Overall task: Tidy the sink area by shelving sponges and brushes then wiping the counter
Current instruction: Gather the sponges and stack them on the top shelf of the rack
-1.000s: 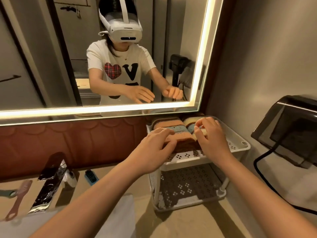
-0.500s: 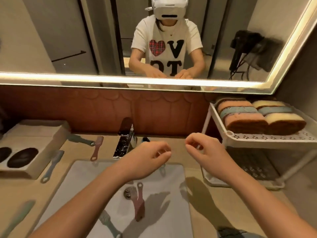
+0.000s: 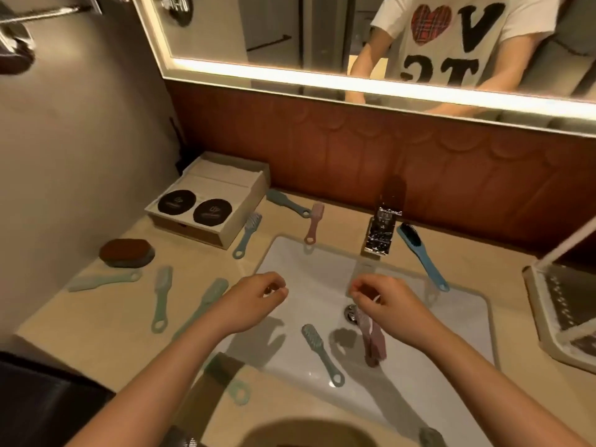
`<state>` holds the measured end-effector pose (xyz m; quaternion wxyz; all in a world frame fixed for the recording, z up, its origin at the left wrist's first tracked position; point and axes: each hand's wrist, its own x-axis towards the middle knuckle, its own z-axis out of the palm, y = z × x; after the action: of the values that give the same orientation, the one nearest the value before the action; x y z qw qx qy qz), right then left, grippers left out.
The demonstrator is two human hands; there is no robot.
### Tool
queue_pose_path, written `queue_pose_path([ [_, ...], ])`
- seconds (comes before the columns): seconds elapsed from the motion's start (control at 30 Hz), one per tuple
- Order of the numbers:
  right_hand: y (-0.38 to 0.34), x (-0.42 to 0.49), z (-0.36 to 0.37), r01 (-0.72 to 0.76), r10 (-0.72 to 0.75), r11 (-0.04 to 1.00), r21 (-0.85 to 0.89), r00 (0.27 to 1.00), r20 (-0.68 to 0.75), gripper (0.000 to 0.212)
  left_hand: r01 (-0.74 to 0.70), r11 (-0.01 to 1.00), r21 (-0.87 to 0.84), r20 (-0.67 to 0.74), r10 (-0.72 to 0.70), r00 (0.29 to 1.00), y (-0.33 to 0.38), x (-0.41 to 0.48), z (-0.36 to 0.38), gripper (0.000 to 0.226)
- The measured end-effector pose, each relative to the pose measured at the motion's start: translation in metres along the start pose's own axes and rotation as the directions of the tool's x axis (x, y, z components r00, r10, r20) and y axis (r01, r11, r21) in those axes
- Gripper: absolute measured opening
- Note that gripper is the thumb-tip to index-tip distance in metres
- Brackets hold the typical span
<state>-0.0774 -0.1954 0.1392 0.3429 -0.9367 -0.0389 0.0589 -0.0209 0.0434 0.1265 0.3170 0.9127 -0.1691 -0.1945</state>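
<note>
Both hands hover over the white sink (image 3: 290, 262), the left hand (image 3: 258, 301) and right hand (image 3: 383, 301) each loosely curled with fingers narrow and holding nothing. Brushes lie scattered: a teal brush (image 3: 321, 353) and a pink brush (image 3: 371, 337) in the basin at 6 o'clock, more on the counter (image 3: 106, 321) toward 9. A brown sponge (image 3: 127, 252) sits at 10 o'clock, the shelf (image 3: 548, 304) at 3.

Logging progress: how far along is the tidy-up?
Done: nothing shelved shows here; only a corner of the rack is in frame. In hand: nothing; left hand and right hand hover empty over the sink. Left: brushes on the counter and in the sink, a sponge, then wiping.
</note>
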Motion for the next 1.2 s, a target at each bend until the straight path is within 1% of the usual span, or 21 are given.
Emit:
queue_pose_path([
  [0.13,-0.023,0.026,0.042,0.010,-0.013,0.999,0.036,0.996,0.083,0.012,0.142,0.990,-0.005,-0.099,-0.142,0.985,-0.066,-0.013,-0.015,0.027],
  [0.3,-0.051,0.065,0.093,0.027,-0.026,1.000,-0.006,0.980,0.195,0.014,0.329,0.944,0.013,-0.215,-0.319,0.923,-0.146,-0.019,-0.042,0.038],
  [0.4,-0.063,0.082,0.116,0.026,-0.018,0.999,-0.030,0.971,0.240,0.016,0.420,0.894,0.156,-0.343,-0.349,0.872,-0.188,-0.012,-0.065,0.047],
  [0.5,-0.073,0.095,0.133,0.035,-0.019,0.998,-0.052,0.961,0.277,0.017,0.496,0.831,0.254,-0.407,-0.373,0.834,-0.215,-0.002,-0.095,0.054],
  [0.63,-0.087,0.114,0.147,0.038,-0.008,0.995,-0.090,0.948,0.318,0.018,0.532,0.763,0.366,-0.388,-0.395,0.833,-0.249,0.015,-0.131,0.070],
  [0.8,-0.094,0.129,0.148,0.015,0.026,0.993,-0.120,0.943,0.331,0.018,0.509,0.730,0.455,-0.290,-0.419,0.860,-0.275,0.035,-0.154,0.092],
  [0.87,-0.090,0.131,0.146,0.006,0.040,0.990,-0.138,0.942,0.334,0.019,0.512,0.714,0.478,-0.257,-0.443,0.859,-0.281,0.040,-0.160,0.096],
  [0.97,-0.081,0.135,0.143,-0.005,0.063,0.986,-0.164,0.935,0.348,0.016,0.515,0.699,0.496,-0.235,-0.463,0.855,-0.288,0.048,-0.167,0.096],
  [1.07,-0.075,0.138,0.140,-0.017,0.076,0.986,-0.168,0.934,0.348,0.016,0.499,0.669,0.551,-0.231,-0.453,0.861,-0.289,0.055,-0.171,0.088],
  [1.2,-0.072,0.142,0.139,-0.023,0.078,0.987,-0.159,0.933,0.352,0.016,0.499,0.696,0.516,-0.270,-0.421,0.866,-0.292,0.060,-0.172,0.075],
])
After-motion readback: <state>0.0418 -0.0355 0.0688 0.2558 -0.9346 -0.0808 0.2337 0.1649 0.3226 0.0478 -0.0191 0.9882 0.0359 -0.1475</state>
